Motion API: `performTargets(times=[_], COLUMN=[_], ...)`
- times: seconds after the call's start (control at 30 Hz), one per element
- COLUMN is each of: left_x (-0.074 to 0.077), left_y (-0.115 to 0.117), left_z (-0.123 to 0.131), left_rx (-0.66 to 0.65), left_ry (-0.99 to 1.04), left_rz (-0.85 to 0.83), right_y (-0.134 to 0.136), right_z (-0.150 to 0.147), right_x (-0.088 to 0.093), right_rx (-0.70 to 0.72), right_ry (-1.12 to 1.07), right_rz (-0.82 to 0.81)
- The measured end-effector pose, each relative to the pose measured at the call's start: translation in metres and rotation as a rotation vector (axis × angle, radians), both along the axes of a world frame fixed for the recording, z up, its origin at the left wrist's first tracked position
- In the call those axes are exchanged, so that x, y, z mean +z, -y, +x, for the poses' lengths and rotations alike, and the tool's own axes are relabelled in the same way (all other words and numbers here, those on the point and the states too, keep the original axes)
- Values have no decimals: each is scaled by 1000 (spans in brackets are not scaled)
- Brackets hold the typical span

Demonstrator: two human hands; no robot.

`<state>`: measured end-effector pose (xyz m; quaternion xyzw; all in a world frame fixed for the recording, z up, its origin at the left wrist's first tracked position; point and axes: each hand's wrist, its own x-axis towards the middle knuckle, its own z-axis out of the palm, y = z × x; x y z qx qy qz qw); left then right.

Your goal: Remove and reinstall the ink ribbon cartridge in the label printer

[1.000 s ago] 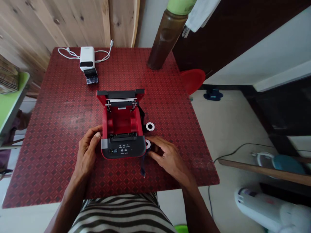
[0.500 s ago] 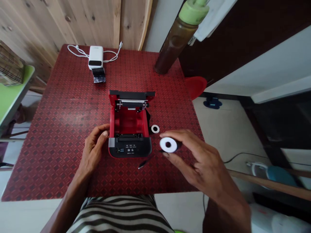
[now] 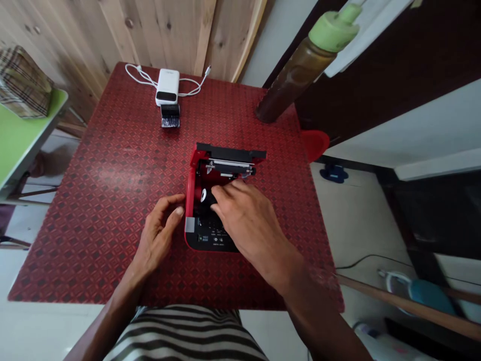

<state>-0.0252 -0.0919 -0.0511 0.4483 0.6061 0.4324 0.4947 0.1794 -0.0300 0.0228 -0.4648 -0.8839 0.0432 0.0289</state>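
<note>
A small red-and-black printer [image 3: 190, 200] sits on the table with its lid [image 3: 231, 152] raised. My left hand [image 3: 160, 233] is at the printer's left wall, fingertips against or very near it, thumb apart from the fingers. Over the open compartment, my right hand [image 3: 251, 215] grips a black roll [image 3: 208, 197] whose white ring end faces left. The roll is partly inside the compartment; its right end is hidden under my fingers. My right hand and forearm also cover the printer's right side and part of its control panel [image 3: 210, 240].
A white power bank [image 3: 167, 86] with a white cable lies at the back left, a small black shiny piece [image 3: 170, 116] before it. A tall brown bottle [image 3: 289, 75] with a green cap stands back right. Behind it is a red stool [image 3: 315, 144].
My right hand has moved left with the roll, from beside the printer into its compartment. The white-ended roll beside the printer is now hidden. The camera view has shifted slightly.
</note>
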Motion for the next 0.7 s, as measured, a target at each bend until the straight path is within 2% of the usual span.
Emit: performTargets(times=[0.2,0.4,0.57,0.7], left_x=[1,0,0,0], left_y=[0,0,0,0], left_z=[0,0,0,0], left_rx=[-11,-10,-8,-6], left_ry=[-4,-8,-8,-8], left_rz=[3,6,4,5], right_y=[-19,-29,-26,-13], right_z=[-4,-9,-8,7], right_x=[-12,-19,-13,-2], right_rx=[11,21,-1,43], right_ry=[22,56,-24,-249], right_rz=[1,-119,-203,-210])
